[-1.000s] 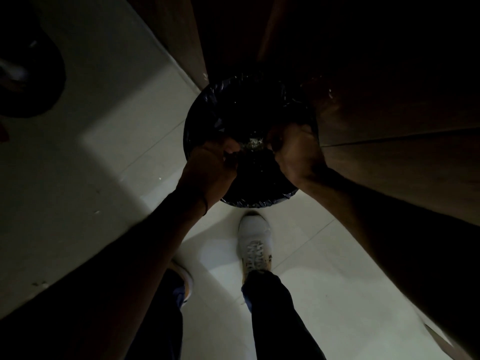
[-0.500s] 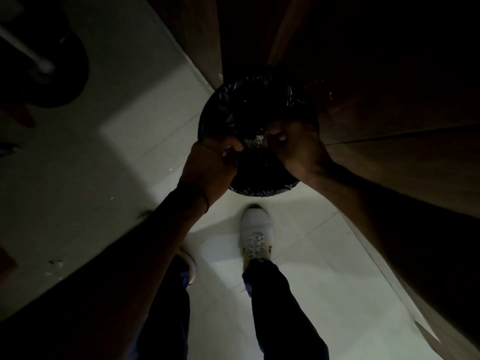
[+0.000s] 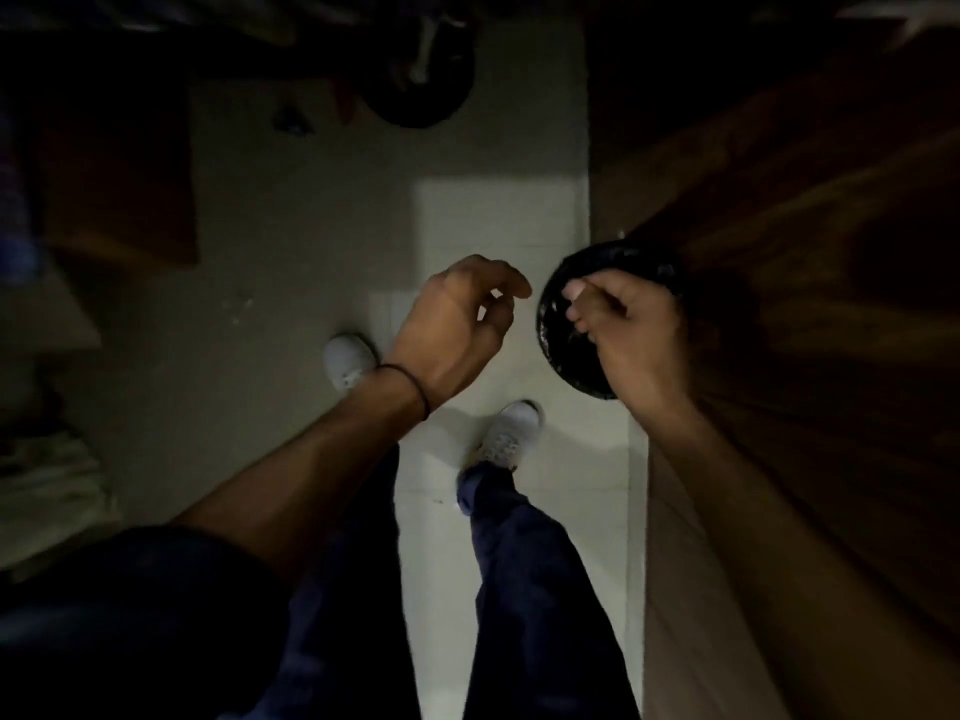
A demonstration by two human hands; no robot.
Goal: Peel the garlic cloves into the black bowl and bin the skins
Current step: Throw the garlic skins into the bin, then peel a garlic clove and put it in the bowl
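Right hand (image 3: 631, 330) hides much of the bin (image 3: 551, 332) — contents too dark.

Pale tiled floor (image 3: 498, 215) — black-lined bin (image 3: 555, 350) against the wooden cabinet (image 3: 779, 252); two white shoes (image 3: 511, 431) near it.

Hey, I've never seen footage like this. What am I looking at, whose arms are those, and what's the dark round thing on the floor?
There is no machine here. A person wears a camera on the head, so you look down their own arms. The left hand hangs loosely curled above the pale floor tiles, holding nothing visible. The right hand hovers over a round bin with a black liner, beside a wooden cabinet. Its fingers are bunched; it is too dark to tell whether they hold anything. Below are the person's white shoes.
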